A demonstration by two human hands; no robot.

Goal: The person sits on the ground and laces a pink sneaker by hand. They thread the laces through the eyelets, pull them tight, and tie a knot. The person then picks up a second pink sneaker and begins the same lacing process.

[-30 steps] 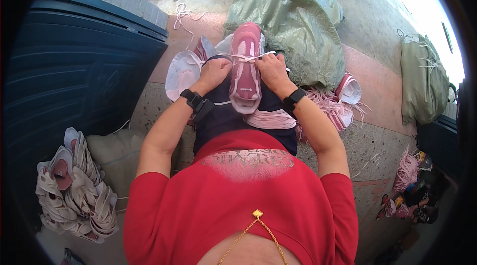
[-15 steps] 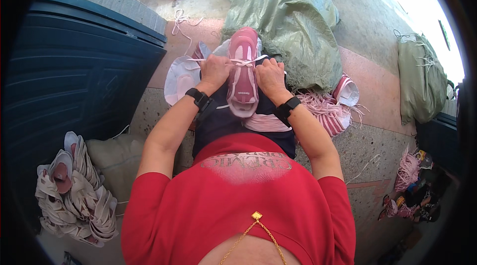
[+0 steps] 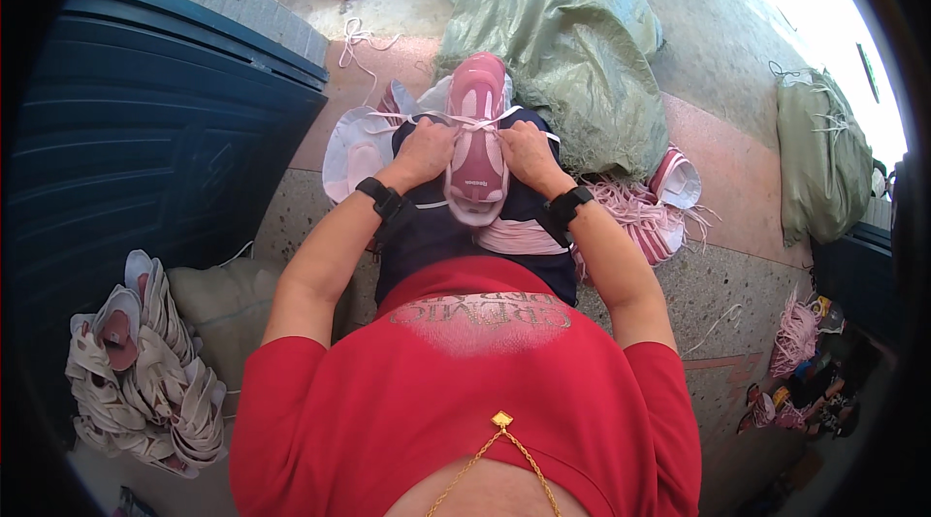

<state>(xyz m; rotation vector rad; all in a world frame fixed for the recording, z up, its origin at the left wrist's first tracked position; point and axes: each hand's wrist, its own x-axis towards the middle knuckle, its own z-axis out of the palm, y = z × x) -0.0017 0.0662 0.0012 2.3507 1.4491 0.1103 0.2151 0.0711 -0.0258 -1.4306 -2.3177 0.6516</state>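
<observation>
A pink shoe upper (image 3: 475,173) lies lengthwise over my lap, toe pointing away from me. A white shoelace (image 3: 474,123) crosses its front part, with loose ends stretching out to both sides. At the upper's left edge, my left hand (image 3: 425,150) is closed, fingertips pinching by the lace. Opposite it, my right hand (image 3: 530,156) pinches at the right edge. My fingers partly hide the lace where they grip. Under the right forearm, a striped pink piece (image 3: 524,237) rests on my lap.
A green woven sack (image 3: 592,61) stands just beyond my knees. White-and-pink uppers (image 3: 354,153) lie left of them; pink laced uppers (image 3: 645,221) lie right. Pale uppers (image 3: 145,371) are piled at lower left beside a blue door (image 3: 165,119). Another sack (image 3: 824,158) stands far right.
Both hands have drawn slightly nearer to me along the upper's edges. More of the loose lace end shows on the left.
</observation>
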